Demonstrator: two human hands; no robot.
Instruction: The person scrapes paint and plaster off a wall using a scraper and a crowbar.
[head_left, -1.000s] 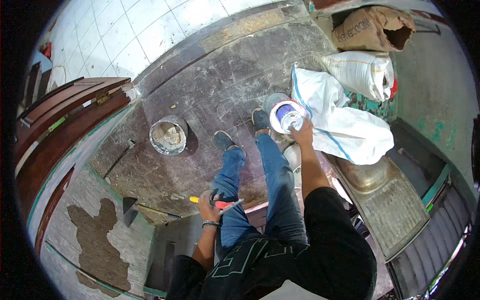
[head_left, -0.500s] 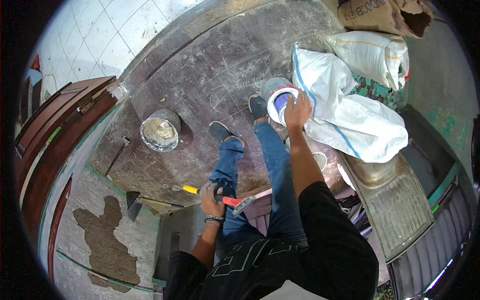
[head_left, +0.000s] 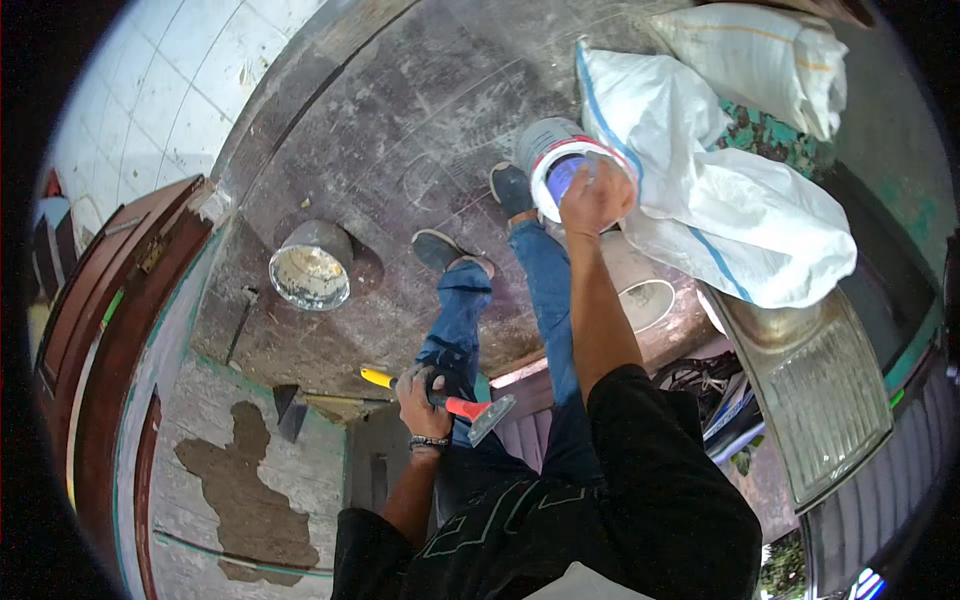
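Observation:
My left hand (head_left: 418, 398) is closed round a scraper (head_left: 455, 405) with a yellow, black and red handle. Its wide metal blade points right, over my legs. My right hand (head_left: 598, 195), smeared by motion, is at the mouth of a grey-and-white pail (head_left: 545, 150) with a red band, standing by my right shoe. Its fingers look curled; what they hold is hidden. Something purple-blue (head_left: 564, 177) shows inside the pail beside them. A second, paste-smeared bucket (head_left: 312, 268) stands on the floor to the left, whitish material inside.
White woven sacks (head_left: 700, 180) with blue stripes lie right of the pail, with another sack (head_left: 750, 55) behind. A metal sink panel (head_left: 820, 410) leans at the right. A brown wooden frame (head_left: 130, 280) stands left, near a wall with a bare patch (head_left: 245, 500).
My right hand has shifted from the pail's right rim further over its mouth and is now blurred. The left hand keeps the scraper almost in place. The view has shifted slightly.

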